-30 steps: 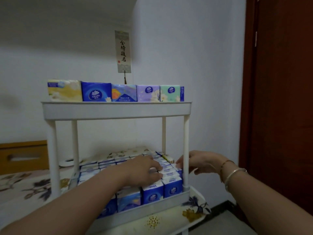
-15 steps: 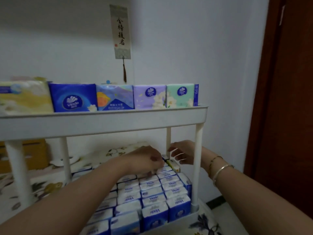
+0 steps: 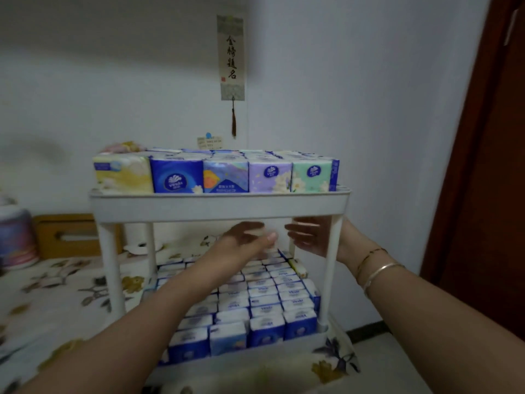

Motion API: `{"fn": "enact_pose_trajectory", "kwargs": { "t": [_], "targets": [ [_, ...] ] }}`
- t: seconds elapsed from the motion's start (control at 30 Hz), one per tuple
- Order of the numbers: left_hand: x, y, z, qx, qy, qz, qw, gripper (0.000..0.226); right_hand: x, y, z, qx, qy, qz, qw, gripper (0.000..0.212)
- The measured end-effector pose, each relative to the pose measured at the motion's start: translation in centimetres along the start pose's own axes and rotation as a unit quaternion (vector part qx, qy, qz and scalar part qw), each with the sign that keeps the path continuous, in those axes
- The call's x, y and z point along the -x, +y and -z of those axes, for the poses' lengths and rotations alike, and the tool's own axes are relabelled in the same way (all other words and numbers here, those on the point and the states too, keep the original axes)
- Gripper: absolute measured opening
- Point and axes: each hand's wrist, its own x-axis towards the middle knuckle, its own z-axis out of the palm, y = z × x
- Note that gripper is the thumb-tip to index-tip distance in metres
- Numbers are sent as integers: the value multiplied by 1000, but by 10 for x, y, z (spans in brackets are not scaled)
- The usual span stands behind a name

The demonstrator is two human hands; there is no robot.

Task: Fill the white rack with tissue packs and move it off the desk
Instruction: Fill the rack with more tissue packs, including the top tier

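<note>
The white two-tier rack (image 3: 218,207) stands on the floral-covered desk (image 3: 56,294). Coloured tissue packs (image 3: 216,173) fill its top tray in rows. Several small blue-and-white tissue packs (image 3: 267,311) fill the bottom tray. My left hand (image 3: 247,238) hovers between the tiers above the lower packs, fingers extended, holding nothing. My right hand (image 3: 311,236) is raised just under the top tray, partly behind the right front post, fingers straight, palm toward the left hand. Both hands are blurred.
A wooden tissue box (image 3: 68,236) and a round container (image 3: 15,241) sit at the left. A white dish (image 3: 142,247) lies behind the rack. A scroll (image 3: 231,56) hangs on the wall. A brown door (image 3: 488,166) is at the right, floor below.
Both hands have lifted off the lower packs and risen toward the underside of the top tray. The camera has shifted, showing the tops of the upper packs.
</note>
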Motion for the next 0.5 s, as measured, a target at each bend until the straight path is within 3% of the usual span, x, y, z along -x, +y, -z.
{"fn": "enact_pose_trajectory", "kwargs": {
  "t": [0.1,0.2,0.27,0.37,0.5],
  "targets": [
    [33,16,5,143,51,2,988,74,36,-16,-6,-47,-32,37,998,66],
    [51,37,18,338,111,41,934,75,63,-33,-10,-93,-50,39,994,80],
    [58,46,26,421,128,42,897,65,76,-36,-17,-106,-65,20,992,76],
    [59,53,32,458,148,45,875,56,88,-36,-37,-64,-77,12,995,57],
    [52,58,47,532,184,59,824,66,105,-27,-63,-53,-114,10,992,45]
  ]
}}
